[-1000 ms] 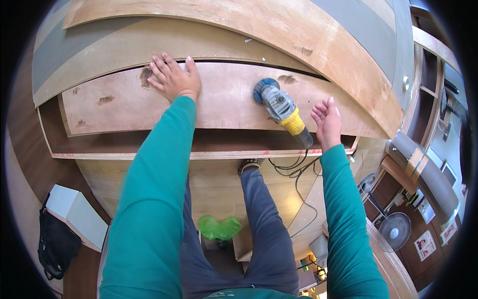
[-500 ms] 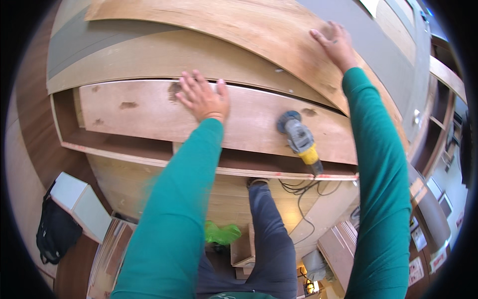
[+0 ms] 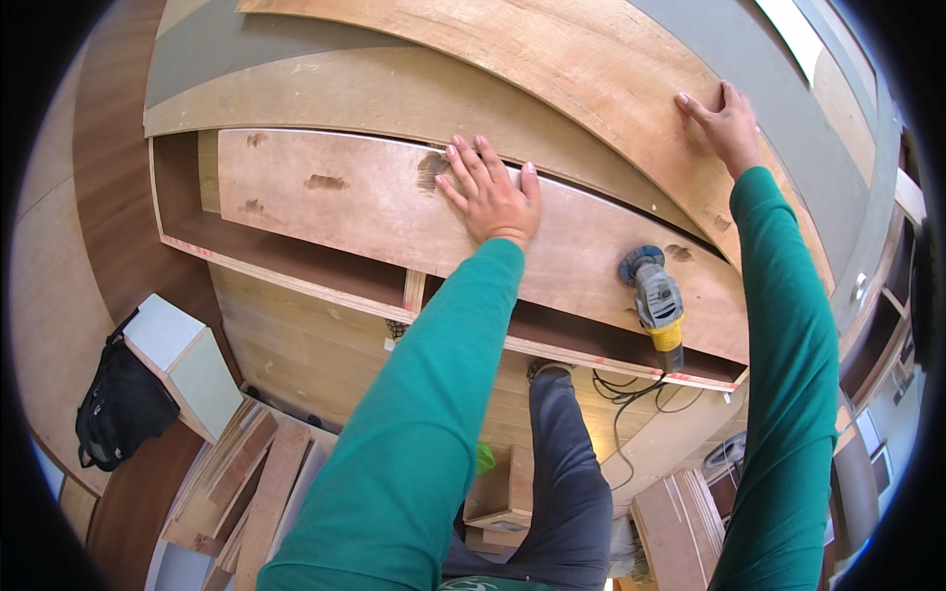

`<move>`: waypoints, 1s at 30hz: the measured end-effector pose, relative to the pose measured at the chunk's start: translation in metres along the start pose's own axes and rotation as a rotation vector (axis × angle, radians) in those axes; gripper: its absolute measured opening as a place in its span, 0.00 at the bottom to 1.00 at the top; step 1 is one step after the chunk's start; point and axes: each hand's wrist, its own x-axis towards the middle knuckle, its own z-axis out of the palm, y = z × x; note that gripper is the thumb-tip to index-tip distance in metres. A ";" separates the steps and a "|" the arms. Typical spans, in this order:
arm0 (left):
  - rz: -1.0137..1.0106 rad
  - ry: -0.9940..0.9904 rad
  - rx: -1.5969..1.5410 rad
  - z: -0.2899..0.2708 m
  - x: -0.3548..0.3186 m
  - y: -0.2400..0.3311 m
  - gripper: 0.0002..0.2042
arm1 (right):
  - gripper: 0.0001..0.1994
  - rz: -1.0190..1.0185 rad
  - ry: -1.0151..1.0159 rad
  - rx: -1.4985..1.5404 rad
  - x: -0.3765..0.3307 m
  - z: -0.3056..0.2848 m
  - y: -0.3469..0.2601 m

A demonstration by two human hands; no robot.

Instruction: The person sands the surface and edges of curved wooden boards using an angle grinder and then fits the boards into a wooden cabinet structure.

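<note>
My left hand [image 3: 493, 202] lies flat with fingers spread on a long, narrow plywood panel [image 3: 365, 212] with dark brown smudges, beside one of those marks. The panel rests across the top of an open wooden cabinet frame [image 3: 286, 261]. Farther right, my right hand [image 3: 727, 128] grips the far edge of a larger curved plywood board [image 3: 552, 64], thumb on the face and fingertips at the rim. An angle grinder [image 3: 657, 305] with a blue disc and a grey and yellow body lies on the panel's right part, between my arms, touched by neither hand.
The grinder's black cord [image 3: 616, 394] hangs over the frame's front edge near my foot. A black backpack [image 3: 123, 404] leans on a white box [image 3: 187, 360] at left. Wood offcuts [image 3: 246, 483] and stacked boards [image 3: 680, 527] lie below. A grey surface [image 3: 788, 128] extends beyond the curved board.
The view has swung left, so everything appears farther right. My right hand has gone from lying spread near the curved board's edge to gripping it. The left hand stays flat on the panel.
</note>
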 end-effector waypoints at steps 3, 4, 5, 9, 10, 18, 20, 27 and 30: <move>-0.006 0.004 0.018 0.002 -0.001 -0.007 0.40 | 0.51 -0.027 0.014 0.018 -0.015 0.005 -0.013; -0.004 0.006 0.015 0.002 -0.002 -0.006 0.40 | 0.51 -0.035 0.027 -0.002 -0.018 0.006 -0.014; -0.002 -0.004 0.031 0.003 -0.001 -0.004 0.40 | 0.51 -0.040 0.042 -0.025 -0.021 0.007 -0.012; -0.001 0.006 0.017 0.006 -0.001 -0.005 0.41 | 0.50 -0.068 0.005 -0.007 -0.028 0.005 -0.010; 0.004 0.007 0.013 0.007 -0.002 -0.004 0.41 | 0.50 -0.076 0.000 0.000 -0.030 0.004 -0.005; -0.003 0.018 0.034 0.010 -0.004 -0.009 0.40 | 0.15 0.780 -0.057 1.921 -0.155 -0.020 0.009; -0.003 0.020 0.027 0.011 -0.003 -0.009 0.40 | 0.19 1.228 0.000 2.037 -0.191 -0.018 -0.010; -0.006 0.012 0.019 0.009 -0.003 -0.003 0.40 | 0.33 1.351 0.083 2.276 -0.191 0.029 -0.062; -0.004 0.015 0.016 0.010 -0.003 -0.001 0.41 | 0.32 1.308 0.117 2.346 -0.180 0.045 -0.055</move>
